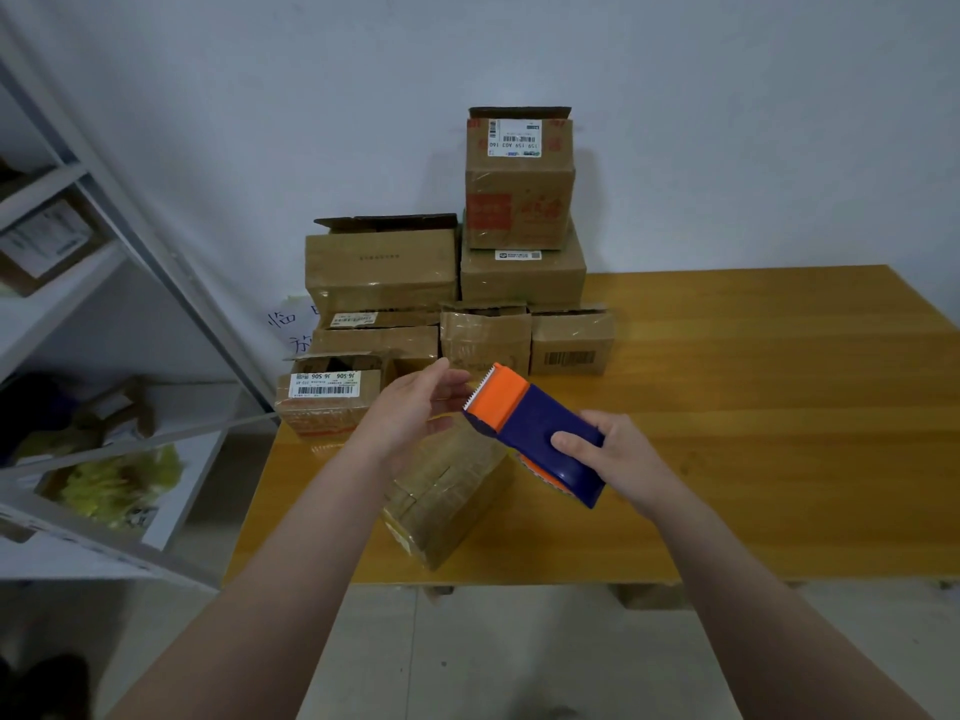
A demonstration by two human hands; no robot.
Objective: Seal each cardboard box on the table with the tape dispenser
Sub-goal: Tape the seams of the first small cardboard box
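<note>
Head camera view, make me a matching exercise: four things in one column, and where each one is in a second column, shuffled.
Things
1. blue and orange plastic tape dispenser
2. taped brown cardboard box lying at an angle
3. tall brown cardboard box with red print
4. grey metal shelf rack

Places
A. highest of the boxes piled against the pale wall
B. left of the yellow wooden table
C. gripped by the right hand
D. on the table near its front edge, below the dispenser

Pairs: 1-C, 2-D, 3-A, 4-B

Dim, bluish light; wide-angle edge distortion
</note>
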